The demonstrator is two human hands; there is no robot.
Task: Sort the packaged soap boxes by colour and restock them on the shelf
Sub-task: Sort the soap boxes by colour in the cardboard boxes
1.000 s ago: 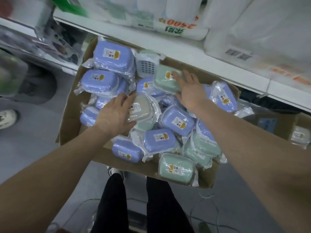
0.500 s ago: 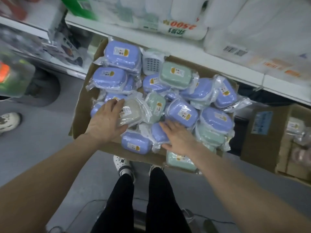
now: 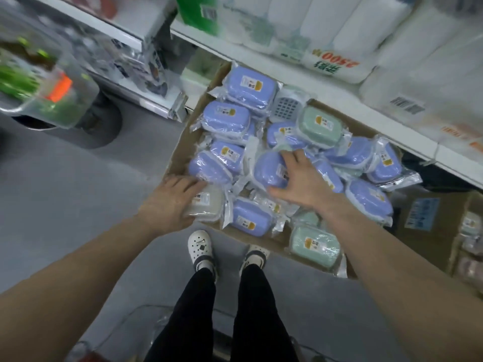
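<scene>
A cardboard box point(image 3: 183, 150) holds several plastic-wrapped soap boxes, mostly purple, some green. My left hand point(image 3: 170, 202) grips a beige soap box point(image 3: 209, 206) at the box's near left corner. My right hand point(image 3: 303, 178) lies over a purple soap box point(image 3: 269, 171) in the middle of the pile, fingers curled round it, thumb at its near side. A green soap box point(image 3: 320, 125) lies on top at the back. Another green soap box point(image 3: 315, 245) sits at the near right corner.
A white shelf edge point(image 3: 366, 118) runs behind the cardboard box, with paper-roll packs point(image 3: 339, 35) above it. More cardboard boxes point(image 3: 423, 223) stand at the right. My feet in white clogs point(image 3: 200, 245) are on the grey floor below. A clear container point(image 3: 44, 95) sits at left.
My right hand moved from the near edge of the pile up to the purple soap box in the middle. My left hand drew the beige soap box toward the near left corner.
</scene>
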